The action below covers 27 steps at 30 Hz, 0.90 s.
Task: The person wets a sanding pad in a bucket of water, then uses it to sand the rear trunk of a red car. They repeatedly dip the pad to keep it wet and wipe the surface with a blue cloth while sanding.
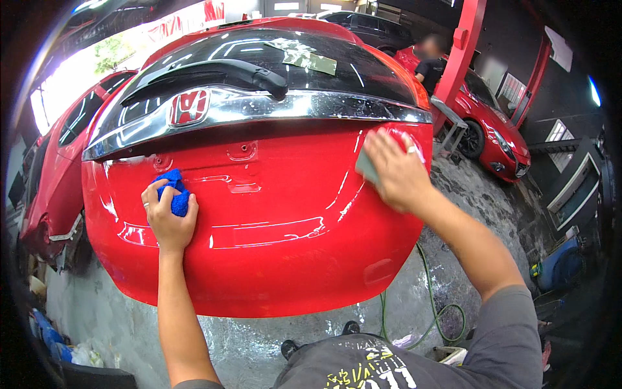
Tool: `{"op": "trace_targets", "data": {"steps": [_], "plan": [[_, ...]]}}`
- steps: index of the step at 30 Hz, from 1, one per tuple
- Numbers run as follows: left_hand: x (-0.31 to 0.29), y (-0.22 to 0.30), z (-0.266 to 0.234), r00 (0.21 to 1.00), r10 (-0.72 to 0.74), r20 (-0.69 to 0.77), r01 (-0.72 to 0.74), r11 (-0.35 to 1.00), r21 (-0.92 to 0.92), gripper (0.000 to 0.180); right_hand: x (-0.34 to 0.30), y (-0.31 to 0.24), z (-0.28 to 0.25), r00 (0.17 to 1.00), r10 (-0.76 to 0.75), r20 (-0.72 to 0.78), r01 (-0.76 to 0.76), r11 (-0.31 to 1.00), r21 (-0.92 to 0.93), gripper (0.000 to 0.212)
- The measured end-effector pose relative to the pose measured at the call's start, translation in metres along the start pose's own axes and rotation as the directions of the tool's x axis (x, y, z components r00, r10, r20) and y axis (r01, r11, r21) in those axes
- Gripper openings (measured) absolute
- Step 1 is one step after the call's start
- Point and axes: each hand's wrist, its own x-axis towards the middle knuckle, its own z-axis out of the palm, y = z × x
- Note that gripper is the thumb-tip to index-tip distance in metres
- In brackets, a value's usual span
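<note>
A glossy red car tailgate (285,272) stands in front of me, with a chrome trim strip (285,107) across it and a dark rear window above. My left hand (170,217) is closed around a crumpled blue cloth (179,202) and rests against the left part of the red panel. On the upper right of the panel, just under the chrome, my right hand (394,170) presses a flat grey-green pad (367,167) to the paint. Its fingers lie over the pad, a little smeared by motion, and hide most of it.
A black wiper arm (214,72) and a greenish paper piece (311,59) lie on the rear glass. A green hose (447,324) coils on the wet floor. Red cars flank both sides; a person (431,68) is beyond the red lift post (461,58) at right.
</note>
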Motion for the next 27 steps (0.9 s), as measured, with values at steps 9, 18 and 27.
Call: {"op": "trace_targets", "data": {"steps": [9,18,27], "plan": [[0.001,0.008,0.002,1.000,-0.015,-0.005,0.015,1.000,-0.020,0.027,-0.053,-0.040,0.000,0.978,-0.206,0.023,0.201,0.972,0.122,0.071],[0.001,0.001,0.001,1.000,0.008,-0.014,-0.008,1.000,-0.019,0.028,-0.011,0.059,0.008,0.970,-0.240,-0.034,0.242,0.968,0.066,0.065],[0.001,-0.004,0.003,1.000,-0.003,-0.014,0.003,1.000,-0.014,0.027,0.026,0.047,0.010,0.944,-0.329,0.030,0.323,0.938,0.126,0.071]]}}
